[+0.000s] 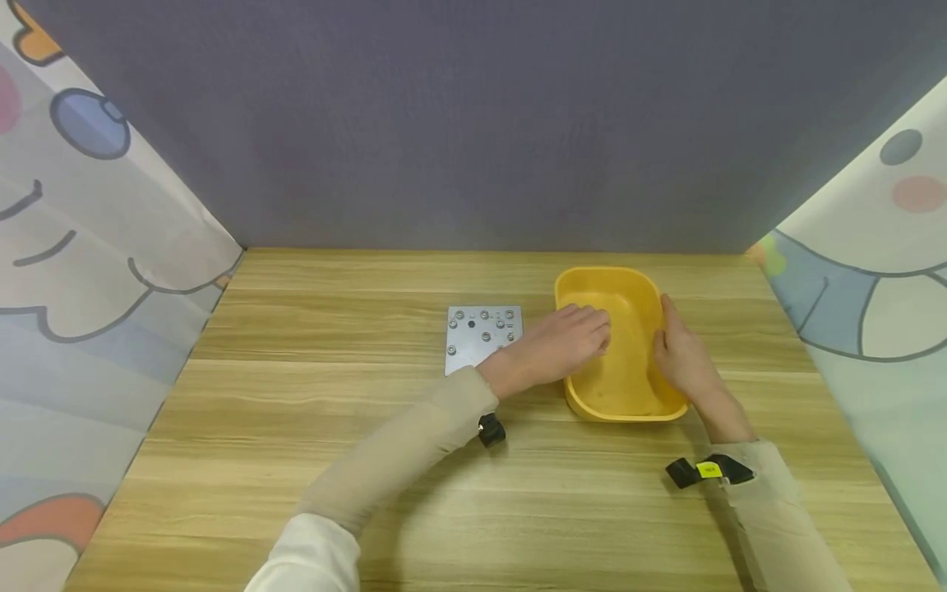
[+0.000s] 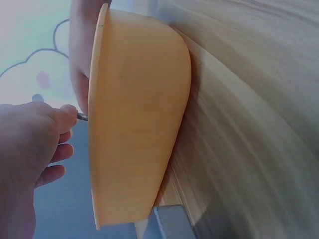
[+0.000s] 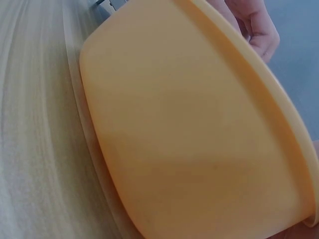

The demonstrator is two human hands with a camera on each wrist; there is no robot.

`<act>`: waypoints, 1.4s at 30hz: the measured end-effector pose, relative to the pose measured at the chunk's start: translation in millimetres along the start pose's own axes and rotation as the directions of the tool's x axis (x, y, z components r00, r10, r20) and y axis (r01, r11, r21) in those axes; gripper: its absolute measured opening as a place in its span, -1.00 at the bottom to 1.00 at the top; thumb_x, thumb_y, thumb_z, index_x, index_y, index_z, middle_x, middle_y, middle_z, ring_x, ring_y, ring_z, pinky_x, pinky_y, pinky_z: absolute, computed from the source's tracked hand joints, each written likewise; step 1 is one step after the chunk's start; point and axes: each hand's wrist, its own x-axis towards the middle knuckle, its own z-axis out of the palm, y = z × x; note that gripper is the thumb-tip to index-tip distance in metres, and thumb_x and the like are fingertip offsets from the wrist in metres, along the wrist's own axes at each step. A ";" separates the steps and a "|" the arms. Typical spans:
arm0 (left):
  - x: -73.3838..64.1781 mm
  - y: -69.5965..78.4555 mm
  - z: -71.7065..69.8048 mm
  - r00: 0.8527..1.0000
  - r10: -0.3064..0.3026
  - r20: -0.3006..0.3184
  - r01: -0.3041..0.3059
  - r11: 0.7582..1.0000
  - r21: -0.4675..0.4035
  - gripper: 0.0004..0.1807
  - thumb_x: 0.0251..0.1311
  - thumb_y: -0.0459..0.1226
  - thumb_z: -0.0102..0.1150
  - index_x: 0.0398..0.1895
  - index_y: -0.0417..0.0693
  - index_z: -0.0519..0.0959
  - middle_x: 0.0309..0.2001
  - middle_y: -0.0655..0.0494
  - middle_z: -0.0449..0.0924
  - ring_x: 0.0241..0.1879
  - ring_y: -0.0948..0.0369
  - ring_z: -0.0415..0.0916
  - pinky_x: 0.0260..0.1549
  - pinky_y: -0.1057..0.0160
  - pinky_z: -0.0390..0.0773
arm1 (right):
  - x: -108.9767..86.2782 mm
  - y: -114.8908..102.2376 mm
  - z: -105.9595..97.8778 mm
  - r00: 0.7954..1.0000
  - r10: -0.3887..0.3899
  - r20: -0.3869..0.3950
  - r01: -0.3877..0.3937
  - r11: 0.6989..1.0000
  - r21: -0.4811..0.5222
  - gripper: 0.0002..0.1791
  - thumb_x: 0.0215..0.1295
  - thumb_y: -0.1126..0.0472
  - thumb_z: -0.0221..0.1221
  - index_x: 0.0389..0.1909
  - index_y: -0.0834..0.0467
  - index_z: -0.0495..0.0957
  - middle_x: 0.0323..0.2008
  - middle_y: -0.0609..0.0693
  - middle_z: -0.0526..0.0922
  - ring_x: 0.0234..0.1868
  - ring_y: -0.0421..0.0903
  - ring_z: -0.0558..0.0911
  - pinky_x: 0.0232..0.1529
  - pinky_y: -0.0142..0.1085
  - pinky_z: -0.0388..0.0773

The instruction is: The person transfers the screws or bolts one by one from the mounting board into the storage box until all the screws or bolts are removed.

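Over the left part of the yellow plastic bin (image 1: 625, 345), my left hand (image 1: 565, 341) pinches a small threaded metal screw (image 2: 82, 117) between thumb and finger. Only the screw's threaded end shows in the left wrist view, close to the bin's rim. My right hand (image 1: 686, 358) grips the bin's right wall at the rim, thumb on the inner side. Left of the bin lies a grey metal plate (image 1: 462, 355) with several socket-head screws standing in it. My left forearm and hand cover the plate's lower right corner.
The wood-grain table (image 1: 311, 427) carries the bin and plate. A dark grey panel (image 1: 473, 123) rises along the table's back edge. Printed cartoon curtains (image 1: 89, 362) hang on both sides.
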 end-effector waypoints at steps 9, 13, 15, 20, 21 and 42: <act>14.0 0.6 -3.5 0.994 0.072 0.085 -0.078 0.994 0.080 -0.62 0.63 -0.20 -0.17 0.31 -0.07 0.51 0.24 0.14 0.50 0.24 0.21 0.42 0.34 0.29 0.39 | 2.0 0.6 -0.8 1.000 0.013 -0.003 -0.013 1.000 -0.007 -0.33 0.56 0.39 -0.20 0.55 0.53 -0.19 0.33 0.71 0.20 -0.05 0.50 0.56 0.09 0.37 0.47; 20.6 1.1 -2.9 0.981 0.105 0.165 -0.132 0.978 0.161 -0.56 0.63 -0.24 -0.19 0.45 -0.11 0.41 0.43 0.05 0.40 0.39 0.15 0.35 0.45 0.22 0.31 | 2.9 -0.7 -0.7 0.999 0.029 0.015 -0.029 1.000 -0.003 -0.32 0.57 0.39 -0.20 0.55 0.53 -0.21 0.36 0.70 0.18 0.24 0.59 0.40 0.25 0.41 0.37; 22.9 1.0 -2.2 0.975 0.118 0.188 -0.157 0.966 0.204 -0.54 0.63 -0.26 -0.19 0.49 -0.13 0.37 0.47 0.03 0.36 0.42 0.14 0.33 0.47 0.21 0.31 | 3.1 -1.5 -0.6 0.999 0.032 0.016 -0.032 0.999 -0.005 -0.33 0.57 0.39 -0.21 0.55 0.53 -0.21 0.35 0.70 0.19 0.25 0.60 0.40 0.25 0.41 0.37; 27.1 1.5 -3.2 0.962 0.127 0.242 -0.191 0.945 0.264 -0.52 0.63 -0.30 -0.21 0.53 -0.13 0.32 0.51 0.02 0.31 0.47 0.12 0.29 0.49 0.18 0.27 | 3.7 -3.5 0.1 1.000 0.015 0.008 -0.015 1.000 -0.011 -0.34 0.57 0.40 -0.21 0.54 0.54 -0.20 0.32 0.72 0.22 0.15 0.59 0.47 0.18 0.40 0.42; 27.9 1.9 -4.0 0.958 0.125 0.257 -0.194 0.945 0.264 -0.51 0.63 -0.30 -0.21 0.54 -0.12 0.30 0.53 0.02 0.28 0.49 0.12 0.26 0.51 0.18 0.25 | 4.1 -3.5 0.0 1.000 0.012 0.008 -0.012 1.000 -0.013 -0.34 0.57 0.39 -0.21 0.54 0.55 -0.20 0.31 0.72 0.22 0.13 0.59 0.48 0.16 0.40 0.43; 49.3 7.7 5.7 0.876 0.118 0.467 -0.267 0.926 0.267 -0.49 0.63 -0.29 -0.17 0.57 0.05 0.27 0.61 0.16 0.13 0.57 0.18 0.12 0.58 0.16 0.09 | 5.3 -4.7 0.6 1.000 0.005 -0.010 -0.006 0.999 -0.031 -0.34 0.54 0.41 -0.19 0.53 0.56 -0.16 0.26 0.73 0.27 0.03 0.62 0.51 0.05 0.41 0.47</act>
